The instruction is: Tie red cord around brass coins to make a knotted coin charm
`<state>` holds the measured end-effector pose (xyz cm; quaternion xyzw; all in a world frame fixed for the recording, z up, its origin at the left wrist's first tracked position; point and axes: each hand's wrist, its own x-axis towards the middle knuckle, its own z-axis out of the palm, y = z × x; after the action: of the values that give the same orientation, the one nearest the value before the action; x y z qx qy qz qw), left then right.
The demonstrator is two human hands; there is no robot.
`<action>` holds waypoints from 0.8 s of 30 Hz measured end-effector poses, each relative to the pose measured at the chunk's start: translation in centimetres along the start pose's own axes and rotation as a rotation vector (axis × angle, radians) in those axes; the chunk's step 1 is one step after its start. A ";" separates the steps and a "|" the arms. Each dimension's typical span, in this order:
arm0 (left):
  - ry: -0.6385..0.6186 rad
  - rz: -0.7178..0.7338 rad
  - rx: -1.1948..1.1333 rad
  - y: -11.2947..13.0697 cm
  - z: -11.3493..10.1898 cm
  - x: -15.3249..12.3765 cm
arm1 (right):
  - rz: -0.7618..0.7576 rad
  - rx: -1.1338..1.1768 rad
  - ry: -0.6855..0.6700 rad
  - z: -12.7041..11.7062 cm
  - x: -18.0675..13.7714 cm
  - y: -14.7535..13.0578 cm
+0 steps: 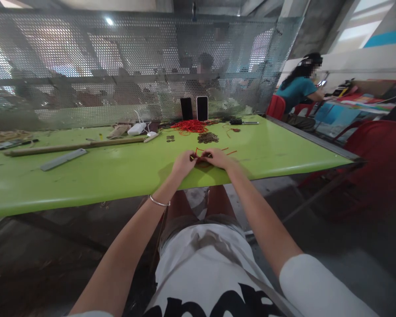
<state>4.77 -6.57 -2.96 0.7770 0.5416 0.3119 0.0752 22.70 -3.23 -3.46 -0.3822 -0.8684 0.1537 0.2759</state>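
Seemingly, work is partway: the left hand (184, 164) and right hand (217, 157) pinch red cord (199, 149), its ends (231, 152) loose, and piled brown discs (207, 138) lie apart beyond.

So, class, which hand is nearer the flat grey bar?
Left: the left hand is right of the flat grey bar; the right hand is farther right.

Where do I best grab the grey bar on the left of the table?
Probably the bar's middle, from above with the left hand, pinching its long edges: it's narrow and lies flat, so gripping mid-length should balance it. Come from the near side; the stick lies behind.
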 end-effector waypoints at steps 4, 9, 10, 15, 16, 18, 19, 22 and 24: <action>0.036 -0.017 -0.007 -0.2 -0.1 -0.2 | -0.007 -0.049 -0.005 0.0 0.0 -0.2; 0.059 -0.010 -0.015 -0.5 -0.2 -0.4 | -0.009 -0.076 -0.017 -0.2 0.0 -0.6; 0.057 -0.008 -0.021 -0.5 -0.3 -0.4 | -0.009 -0.078 -0.020 -0.2 0.0 -0.6; 0.047 -0.011 -0.070 -1.0 -0.6 -0.9 | 0.004 -0.089 -0.019 -0.3 0.0 -0.6; 0.044 -0.009 -0.079 -1.2 -0.7 -1.0 | 0.006 -0.092 -0.020 -0.3 -0.1 -0.6; 0.033 0.000 -0.093 -1.6 -0.8 -1.4 | 0.009 -0.095 -0.025 -0.4 -0.1 -0.7; 0.026 0.006 -0.097 -1.8 -0.8 -1.5 | 0.009 -0.096 -0.028 -0.4 -0.2 -0.7; 0.011 0.018 -0.085 -1.9 -0.8 -1.7 | 0.011 -0.099 -0.030 -0.5 -0.3 -0.9; 0.007 0.026 -0.061 -1.7 -0.9 -1.7 | 0.013 -0.102 -0.026 -0.4 -0.3 -0.9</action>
<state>2.55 -7.56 -3.75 0.7802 0.5220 0.3318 0.0930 22.59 -3.98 -2.77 -0.3995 -0.8761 0.1157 0.2438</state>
